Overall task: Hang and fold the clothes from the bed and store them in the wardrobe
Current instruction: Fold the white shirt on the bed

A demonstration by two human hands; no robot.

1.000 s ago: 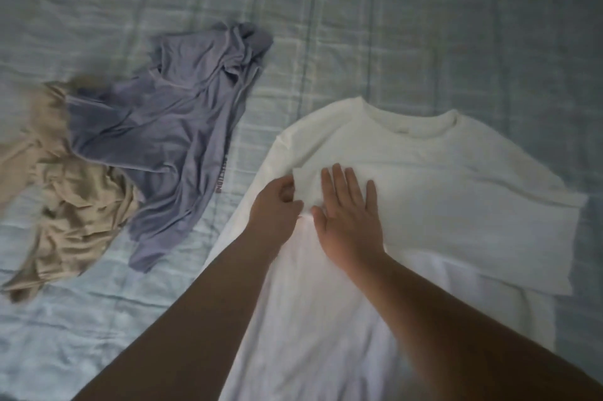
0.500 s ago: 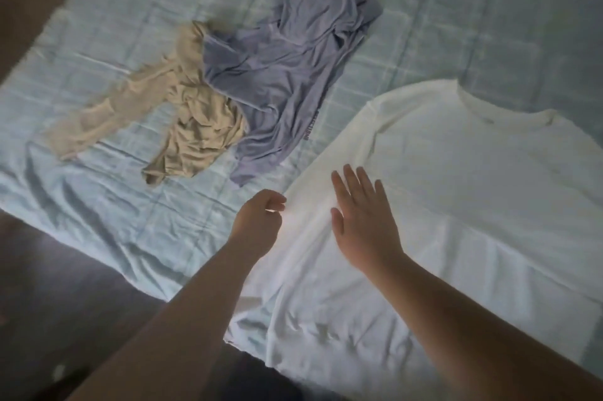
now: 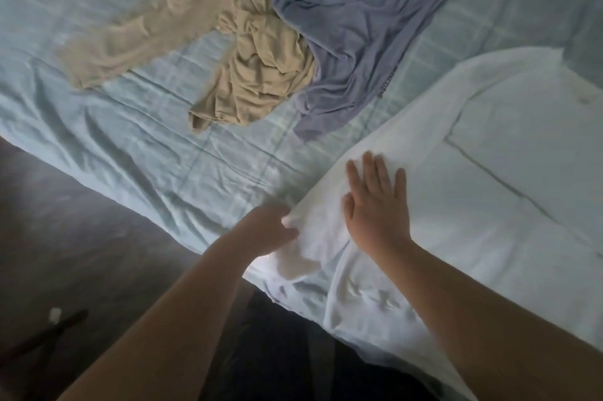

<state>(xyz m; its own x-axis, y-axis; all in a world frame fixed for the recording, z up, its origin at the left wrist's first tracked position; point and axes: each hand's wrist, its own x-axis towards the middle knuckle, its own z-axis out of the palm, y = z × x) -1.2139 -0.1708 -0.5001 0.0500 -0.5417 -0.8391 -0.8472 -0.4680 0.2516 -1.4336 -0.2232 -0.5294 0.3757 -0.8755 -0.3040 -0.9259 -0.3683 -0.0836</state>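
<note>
While the right hand [image 3: 375, 208] lies flat on the white shirt [image 3: 473, 205] spread at the bed [image 3: 114, 139] edge, the left hand [image 3: 267, 231] pinches its side hem; beige garment [image 3: 254, 74] and blue garment [image 3: 359, 25] wait beyond. A hasty fold could drag the shirt's overhanging hem floorward.

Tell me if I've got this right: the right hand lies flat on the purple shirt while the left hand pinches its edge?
Not quite. The head view shows the right hand flat on the white shirt, whose edge the left hand pinches. The purple shirt lies untouched farther up the bed.
</note>
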